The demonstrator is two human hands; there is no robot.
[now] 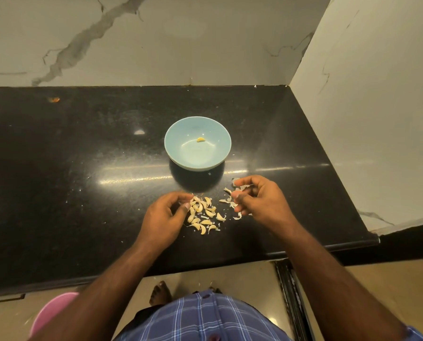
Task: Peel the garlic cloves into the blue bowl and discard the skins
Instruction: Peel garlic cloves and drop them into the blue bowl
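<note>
While the person stands at the near edge of the black counter (58,183), both hands work low over it. The left hand (165,217) has its fingers curled in at the edge of the pile of garlic cloves (204,214), seemingly picking one out, though whether it has one pinched I cannot tell. The right hand (259,199) holds bits of papery skin (241,190) in its curled fingers, with more loose skins (227,199) lying on the counter just beside it. Farther back, toward the middle of the counter, sits the blue bowl (176,148) with a single peeled clove (200,139) in it, so the job looks barely begun. I would guess the skin in the right hand needs dropping aside, then the next clove peeling and carrying forward to the bowl. The path there is open; the counter's right edge is near the right hand, and the wall (156,40) stands well behind the bowl
</note>
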